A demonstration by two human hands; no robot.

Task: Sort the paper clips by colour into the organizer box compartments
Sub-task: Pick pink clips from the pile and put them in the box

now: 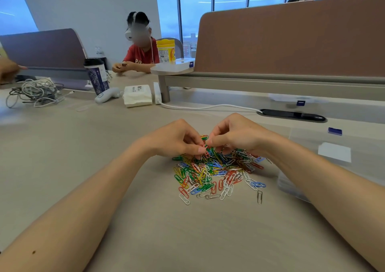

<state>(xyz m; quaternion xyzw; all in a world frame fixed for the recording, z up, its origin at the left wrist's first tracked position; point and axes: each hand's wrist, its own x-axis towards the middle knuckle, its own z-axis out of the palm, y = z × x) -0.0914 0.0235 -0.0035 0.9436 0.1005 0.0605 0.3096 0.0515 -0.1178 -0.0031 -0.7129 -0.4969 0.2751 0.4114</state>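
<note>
A pile of paper clips in red, green, yellow, blue, white and silver lies on the beige table. Both hands hover over its far edge. My left hand has curled fingers and pinches clips at the top of the pile. My right hand faces it, fingertips also pinching clips there; the two sets of fingertips nearly meet. One silver clip lies apart at the pile's near right. The clear organizer box sits to the right, partly behind my right forearm; its compartments are hard to make out.
At the back left are a tangle of cables, a dark cup, a white packet and a white cable running to a desk slot. Another person sits across. A brown divider stands behind.
</note>
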